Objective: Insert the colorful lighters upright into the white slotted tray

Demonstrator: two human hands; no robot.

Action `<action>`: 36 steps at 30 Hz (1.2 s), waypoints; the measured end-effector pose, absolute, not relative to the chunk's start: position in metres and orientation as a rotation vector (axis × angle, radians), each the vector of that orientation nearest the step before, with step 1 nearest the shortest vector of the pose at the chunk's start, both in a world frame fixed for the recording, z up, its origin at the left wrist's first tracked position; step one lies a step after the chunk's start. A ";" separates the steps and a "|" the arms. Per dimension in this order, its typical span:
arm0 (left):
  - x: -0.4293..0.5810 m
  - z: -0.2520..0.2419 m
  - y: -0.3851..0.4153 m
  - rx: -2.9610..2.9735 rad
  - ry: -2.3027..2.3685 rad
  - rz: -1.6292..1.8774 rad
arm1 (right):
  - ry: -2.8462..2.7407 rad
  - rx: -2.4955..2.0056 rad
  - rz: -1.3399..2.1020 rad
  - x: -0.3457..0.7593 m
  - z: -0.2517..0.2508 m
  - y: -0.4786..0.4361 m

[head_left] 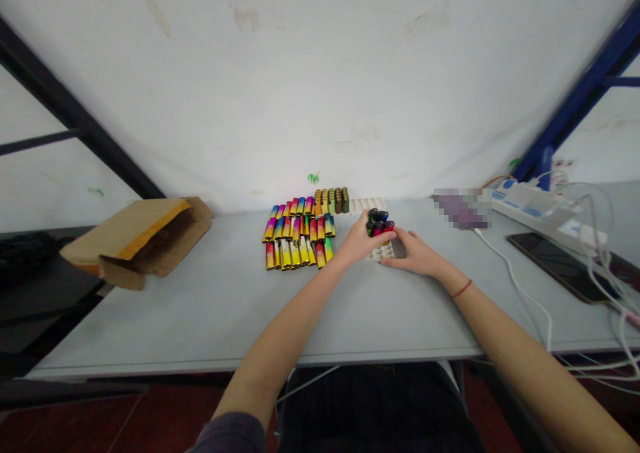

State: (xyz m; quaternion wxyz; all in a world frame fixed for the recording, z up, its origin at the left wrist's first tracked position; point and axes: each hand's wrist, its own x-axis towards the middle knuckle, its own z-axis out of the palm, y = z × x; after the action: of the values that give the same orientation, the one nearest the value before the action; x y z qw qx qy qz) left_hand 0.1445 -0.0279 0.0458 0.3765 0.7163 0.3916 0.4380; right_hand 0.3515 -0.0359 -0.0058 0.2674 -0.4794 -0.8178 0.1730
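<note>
My left hand (361, 238) is closed around a bunch of shiny tubes (379, 225) that look like lighters, their dark ends up. The bunch stands over a white holed tray (381, 252). At the tray's right side is my right hand (419, 254), its thumb low at the near edge and its fingers by the tubes, apparently gripping the tray. To the left lie several rows of metallic two-coloured tubes (300, 253) in yellow, red, pink, blue and green. Behind them more tubes (331, 201) stand upright, packed together, beside a second white holed tray (367, 205).
An open cardboard box (135, 240) lies at the left of the grey table (210, 320). On the right are a blurred-out purple item (460, 210) with a white cable, a dark phone (560, 263) and a white power strip (545, 213) with tangled cables. A white wall rises behind.
</note>
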 end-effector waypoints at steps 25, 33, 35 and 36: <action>0.116 0.021 -0.047 1.630 1.040 1.019 | -2.159 -2.016 -0.177 0.415 0.016 0.033; 0.120 0.018 -0.050 1.674 1.092 1.003 | -2.078 -2.038 -0.254 0.391 0.021 0.047; 0.122 0.019 -0.052 1.627 1.113 1.055 | -1.972 -1.929 -0.235 0.382 0.024 0.035; 0.124 0.020 -0.053 1.582 1.128 1.093 | -1.926 -1.842 -0.161 0.376 0.025 0.026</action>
State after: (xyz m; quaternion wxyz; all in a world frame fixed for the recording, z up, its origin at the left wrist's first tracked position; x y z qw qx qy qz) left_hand 0.1241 -0.0527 0.0200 0.4406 0.6371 0.4542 0.4401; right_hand 0.3762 0.0257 0.0254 0.2336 -0.6709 -0.7014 -0.0587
